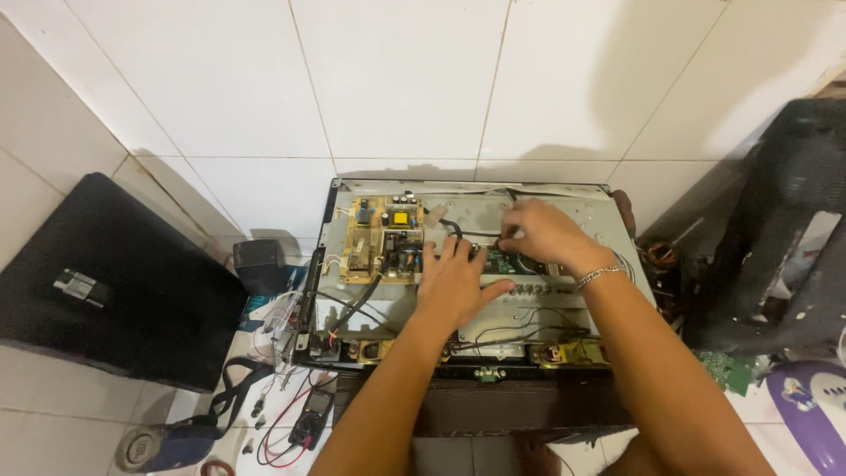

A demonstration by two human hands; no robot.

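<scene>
An opened flat television lies back-side up on a low dark stand, its metal chassis bare. A tan power board sits at its left, a green board near the middle. My left hand rests flat on the chassis beside the green board, fingers spread, holding nothing. My right hand, with a metal bracelet at the wrist, pinches something small at a black cable above the green board; what is between the fingertips is too small to tell. Black and red wires run across the lower chassis.
A black panel leans at the left on the white tiled floor. A small black box, a multimeter with red and black leads and loose screws lie at the lower left. A dark casing and a green circuit board stand right.
</scene>
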